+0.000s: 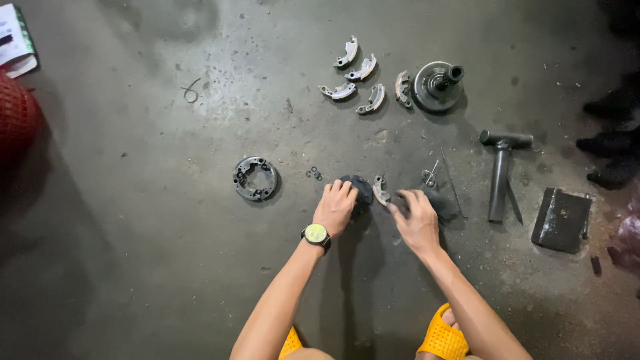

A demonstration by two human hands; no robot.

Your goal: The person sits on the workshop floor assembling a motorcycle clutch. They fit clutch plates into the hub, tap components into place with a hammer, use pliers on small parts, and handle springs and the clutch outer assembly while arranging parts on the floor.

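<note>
Left hand (pixel 335 207) presses closed fingers on a dark disc (pixel 361 189); right hand (pixel 417 220) pinches a curved shoe (pixel 381 190) just left of it.

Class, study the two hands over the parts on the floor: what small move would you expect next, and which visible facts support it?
Probably the right hand sets the curved shoe against the dark round part. The left hand already rests on that part, the shoe lies right beside it between the hands, and the right hand's fingertips sit close to the shoe. Whether they touch it cannot be told.
</note>
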